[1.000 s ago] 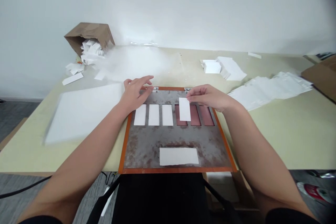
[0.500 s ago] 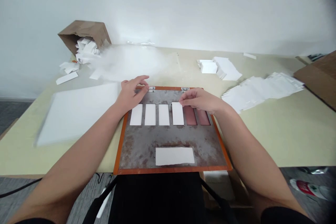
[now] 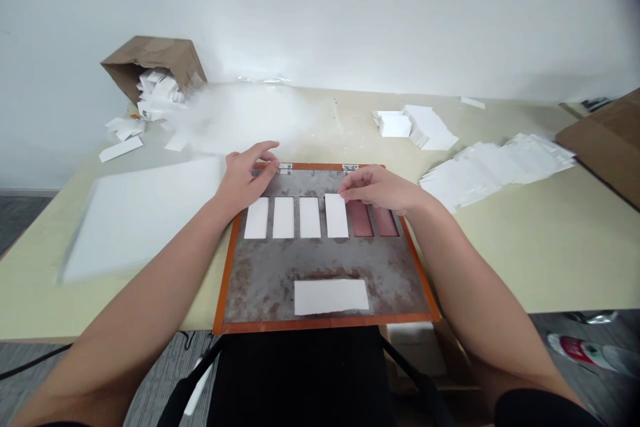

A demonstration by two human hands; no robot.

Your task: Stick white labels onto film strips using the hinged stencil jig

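A grey metal plate with an orange frame (image 3: pixel 330 260) lies at the table's front edge, with a row of rectangular slots. Three slots on the left hold white cards (image 3: pixel 283 217). At the fourth slot, my right hand (image 3: pixel 373 187) pinches the top right corner of another white card (image 3: pixel 337 216), which lies over the slot. The two slots on the right show a reddish base (image 3: pixel 361 220). My left hand (image 3: pixel 249 173) rests by the plate's top left corner, fingers apart, holding nothing. A wide white strip (image 3: pixel 331 296) lies on the plate's near part.
A tipped brown paper bag (image 3: pixel 150 53) spills white pieces at the back left. White sheets (image 3: pixel 140 213) lie left of the plate. Stacked white cards (image 3: pixel 430 127) and a fanned row of white pieces (image 3: pixel 495 167) lie right. A cardboard box (image 3: pixel 607 143) stands at far right.
The view has shifted slightly. Both hands keep nearly the same place on the plate, and the right hand still pinches the card at the fourth slot.
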